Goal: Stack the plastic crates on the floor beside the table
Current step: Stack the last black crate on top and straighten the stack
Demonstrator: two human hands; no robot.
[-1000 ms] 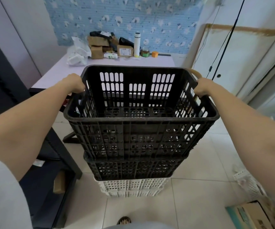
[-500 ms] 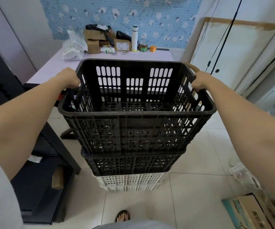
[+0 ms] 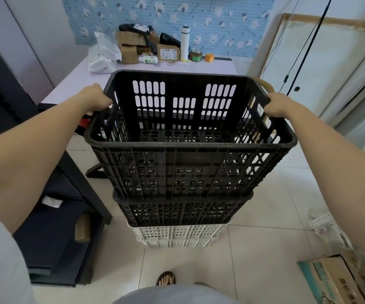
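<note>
Lower black crate (image 3: 182, 212) and white crate (image 3: 178, 236) mostly hidden under top crate (image 3: 188, 170).

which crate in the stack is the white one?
The bottom crate, resting on the floor tiles. The two above it, the middle crate and the top crate, are black.

Pale tiled floor (image 3: 254, 255), blue patterned wall (image 3: 172, 16), lilac table (image 3: 85, 77), possibly a dark shelf unit (image 3: 52, 227) at left.

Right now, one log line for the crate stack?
stage: top black crate on stack | left hand: gripping rim | right hand: gripping rim | below: black crate, white crate
</note>
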